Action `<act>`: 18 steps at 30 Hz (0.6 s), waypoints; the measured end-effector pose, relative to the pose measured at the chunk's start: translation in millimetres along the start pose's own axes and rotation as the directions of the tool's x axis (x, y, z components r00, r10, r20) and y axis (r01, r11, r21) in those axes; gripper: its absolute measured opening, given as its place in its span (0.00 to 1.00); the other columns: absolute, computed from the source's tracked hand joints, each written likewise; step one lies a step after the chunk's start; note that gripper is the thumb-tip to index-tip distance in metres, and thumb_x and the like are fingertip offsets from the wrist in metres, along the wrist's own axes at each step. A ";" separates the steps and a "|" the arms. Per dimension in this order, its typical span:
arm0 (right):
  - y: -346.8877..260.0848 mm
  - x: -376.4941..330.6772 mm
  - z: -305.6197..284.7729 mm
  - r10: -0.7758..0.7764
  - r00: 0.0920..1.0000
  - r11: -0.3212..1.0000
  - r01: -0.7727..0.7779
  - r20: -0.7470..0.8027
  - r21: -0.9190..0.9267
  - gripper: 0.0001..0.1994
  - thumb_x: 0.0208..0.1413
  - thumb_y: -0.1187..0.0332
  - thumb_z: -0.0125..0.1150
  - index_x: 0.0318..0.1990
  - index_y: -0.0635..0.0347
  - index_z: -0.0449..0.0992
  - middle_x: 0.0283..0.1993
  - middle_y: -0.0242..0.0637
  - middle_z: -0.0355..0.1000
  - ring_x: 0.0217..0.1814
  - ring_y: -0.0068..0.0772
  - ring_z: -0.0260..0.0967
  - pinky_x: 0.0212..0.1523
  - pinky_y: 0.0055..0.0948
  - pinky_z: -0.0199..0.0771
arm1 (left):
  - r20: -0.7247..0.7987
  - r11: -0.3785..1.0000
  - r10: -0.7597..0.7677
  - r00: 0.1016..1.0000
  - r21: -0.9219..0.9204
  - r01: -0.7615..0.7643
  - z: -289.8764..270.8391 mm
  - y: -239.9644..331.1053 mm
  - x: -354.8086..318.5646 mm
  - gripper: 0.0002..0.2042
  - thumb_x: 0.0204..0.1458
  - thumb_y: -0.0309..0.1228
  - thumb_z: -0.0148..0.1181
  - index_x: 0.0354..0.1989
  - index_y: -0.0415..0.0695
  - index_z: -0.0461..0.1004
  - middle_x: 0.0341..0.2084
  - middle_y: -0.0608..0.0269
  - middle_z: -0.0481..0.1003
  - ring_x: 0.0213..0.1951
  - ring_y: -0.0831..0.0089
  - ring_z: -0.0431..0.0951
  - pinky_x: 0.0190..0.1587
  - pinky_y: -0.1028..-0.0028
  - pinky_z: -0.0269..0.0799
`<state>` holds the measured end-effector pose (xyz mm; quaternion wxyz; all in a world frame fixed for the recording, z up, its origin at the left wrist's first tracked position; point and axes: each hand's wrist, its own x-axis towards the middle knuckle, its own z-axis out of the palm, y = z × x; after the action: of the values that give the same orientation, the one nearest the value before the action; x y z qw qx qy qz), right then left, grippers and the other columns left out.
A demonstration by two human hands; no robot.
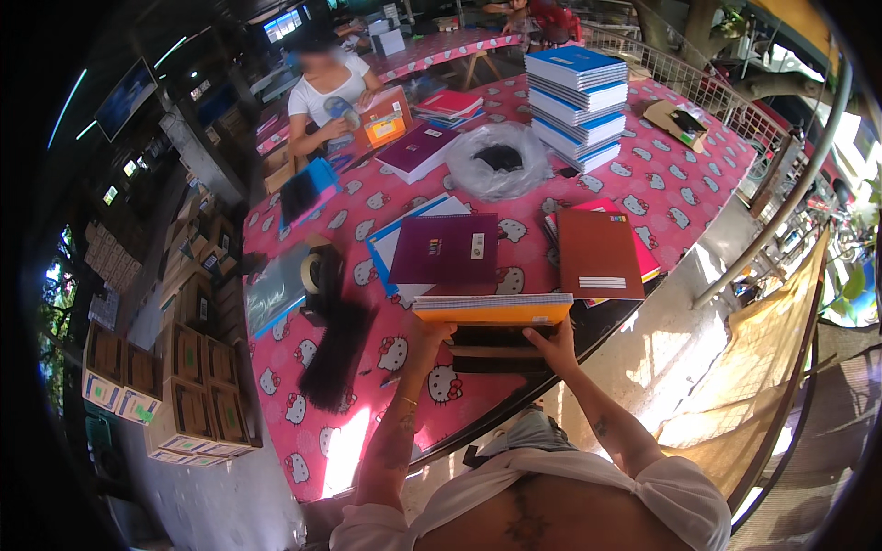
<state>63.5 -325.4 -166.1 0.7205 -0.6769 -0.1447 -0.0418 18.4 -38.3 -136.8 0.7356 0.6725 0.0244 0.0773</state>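
Observation:
Between my two hands, at the table's near edge, is a small stack of notebooks (491, 312) with an orange cover and pale page edges. My left hand (435, 334) grips its left end, partly hidden by it. My right hand (554, 345) holds the right end, thumb along the near side. A dark flat block (491, 354) lies just below the stack. Just beyond are a purple notebook (450, 250) on blue-edged ones and a brown notebook (599, 257) on pink and red ones.
A tall stack of blue notebooks (577, 110) stands at the far right, beside a clear plastic bag (496, 161). Left of me lie a black brush (335, 358) and a tape roll (312, 274). Across the pink table (634, 193) another person (333, 92) handles a notebook. Cardboard boxes (197, 404) are stacked left.

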 end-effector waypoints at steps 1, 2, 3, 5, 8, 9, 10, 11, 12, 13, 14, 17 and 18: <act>7.5 6.3 -8.6 0.025 0.999 1.000 -0.025 0.046 0.005 0.31 0.53 0.74 0.72 0.61 0.62 0.61 0.54 0.36 0.71 0.60 0.30 0.67 0.62 0.30 0.65 | -0.051 0.991 -0.130 0.990 0.014 0.131 11.8 -2.5 -5.0 0.20 0.49 0.20 0.58 0.53 0.40 0.70 0.49 0.57 0.75 0.53 0.71 0.74 0.52 0.74 0.71; 14.0 10.1 -18.9 0.050 0.995 0.999 -0.051 0.092 0.010 0.30 0.52 0.75 0.72 0.60 0.62 0.63 0.54 0.35 0.72 0.60 0.29 0.67 0.61 0.30 0.65 | -0.102 0.965 -0.257 0.961 0.022 0.260 20.5 -3.5 -10.2 0.20 0.49 0.21 0.58 0.54 0.39 0.71 0.47 0.58 0.75 0.52 0.71 0.74 0.52 0.72 0.71; 19.1 11.0 -27.2 0.053 0.993 0.998 -0.054 0.102 0.014 0.30 0.52 0.75 0.72 0.60 0.62 0.63 0.54 0.35 0.72 0.60 0.29 0.67 0.61 0.30 0.65 | -0.114 0.965 -0.258 0.959 0.021 0.262 13.6 -13.1 -22.3 0.20 0.49 0.21 0.58 0.54 0.39 0.71 0.47 0.58 0.75 0.52 0.71 0.74 0.52 0.72 0.71; 25.4 21.3 -45.1 0.111 0.962 0.985 -0.140 0.251 0.103 0.29 0.51 0.74 0.74 0.59 0.62 0.65 0.54 0.35 0.72 0.60 0.28 0.67 0.62 0.30 0.65 | 0.134 0.977 0.063 0.989 0.194 -0.089 -10.1 -33.1 -34.9 0.19 0.49 0.22 0.60 0.52 0.35 0.73 0.43 0.55 0.77 0.45 0.63 0.77 0.49 0.66 0.73; 28.1 26.0 -56.8 0.058 0.964 0.987 -0.095 0.261 0.130 0.30 0.51 0.73 0.75 0.59 0.61 0.65 0.54 0.34 0.73 0.60 0.28 0.68 0.63 0.30 0.64 | -0.148 0.290 0.295 0.944 0.955 0.059 -99.0 -13.7 -36.2 0.21 0.50 0.25 0.63 0.54 0.34 0.71 0.42 0.48 0.74 0.45 0.53 0.76 0.49 0.58 0.74; 32.9 27.9 -60.8 0.111 0.950 0.978 -0.156 0.291 0.136 0.33 0.50 0.73 0.75 0.62 0.61 0.62 0.59 0.36 0.69 0.64 0.28 0.64 0.66 0.31 0.61 | -0.207 -0.025 0.426 0.881 0.971 0.240 -117.5 -19.2 -36.1 0.21 0.50 0.25 0.63 0.54 0.35 0.71 0.41 0.47 0.73 0.45 0.50 0.75 0.48 0.57 0.75; 31.5 24.0 -52.4 0.118 0.945 0.975 -0.169 0.304 0.147 0.33 0.50 0.73 0.75 0.62 0.61 0.62 0.59 0.36 0.69 0.64 0.28 0.64 0.66 0.31 0.61 | -0.216 -0.037 0.421 0.881 0.966 0.255 -140.3 -28.8 -43.7 0.21 0.50 0.25 0.63 0.54 0.35 0.71 0.41 0.47 0.73 0.45 0.50 0.75 0.48 0.57 0.75; 21.6 27.1 -39.1 0.077 0.956 0.986 -0.116 0.283 0.122 0.36 0.50 0.72 0.76 0.64 0.61 0.60 0.62 0.37 0.66 0.67 0.28 0.60 0.68 0.32 0.59 | -0.190 -0.159 0.381 0.905 0.951 0.267 -163.4 -35.8 -47.2 0.21 0.52 0.27 0.62 0.55 0.37 0.71 0.40 0.49 0.73 0.45 0.51 0.75 0.46 0.58 0.75; 8.1 30.8 -32.1 0.037 0.967 0.994 -0.062 0.254 0.091 0.39 0.49 0.72 0.76 0.66 0.61 0.58 0.65 0.37 0.63 0.70 0.28 0.56 0.70 0.33 0.56 | -0.164 -0.272 0.333 0.928 0.926 0.261 -175.6 -39.1 -48.4 0.20 0.54 0.29 0.62 0.56 0.39 0.72 0.40 0.52 0.73 0.44 0.52 0.75 0.44 0.59 0.75; -12.0 29.0 -35.4 0.036 0.958 0.984 -0.083 0.284 0.155 0.42 0.53 0.65 0.74 0.70 0.60 0.53 0.69 0.40 0.57 0.75 0.35 0.50 0.73 0.39 0.50 | -0.166 -0.276 0.328 0.930 0.925 0.262 -175.4 -38.8 -53.2 0.20 0.54 0.29 0.62 0.56 0.39 0.72 0.40 0.52 0.73 0.44 0.52 0.75 0.44 0.59 0.75; -42.9 30.9 -35.4 0.029 0.959 0.985 -0.075 0.283 0.155 0.42 0.53 0.65 0.74 0.70 0.60 0.53 0.69 0.40 0.57 0.75 0.35 0.50 0.73 0.39 0.50 | -0.185 -0.190 0.378 0.907 0.944 0.271 -166.9 -32.1 -53.3 0.17 0.55 0.29 0.60 0.54 0.40 0.73 0.39 0.51 0.73 0.43 0.52 0.75 0.43 0.60 0.76; -141.8 29.7 -10.4 -0.517 0.856 0.798 0.486 0.010 -0.357 0.37 0.55 0.56 0.70 0.68 0.58 0.59 0.68 0.45 0.59 0.74 0.43 0.54 0.72 0.44 0.50 | -0.113 -0.123 0.553 0.826 0.969 0.215 -118.4 7.9 -45.7 0.13 0.57 0.29 0.59 0.50 0.41 0.74 0.36 0.52 0.73 0.39 0.54 0.77 0.39 0.61 0.77; -166.1 22.8 11.5 -0.544 0.780 0.595 0.618 0.310 -0.514 0.35 0.54 0.56 0.69 0.66 0.57 0.62 0.68 0.44 0.59 0.74 0.45 0.54 0.72 0.44 0.51 | -0.013 -0.166 0.645 0.764 0.974 0.157 -100.8 24.9 -45.8 0.11 0.57 0.29 0.58 0.48 0.42 0.73 0.33 0.54 0.73 0.36 0.57 0.78 0.37 0.63 0.78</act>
<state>41.0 -324.3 0.4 0.4094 -0.7821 -0.3800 -0.2763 -42.9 56.4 -124.7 -0.0863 0.9180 0.1315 0.3640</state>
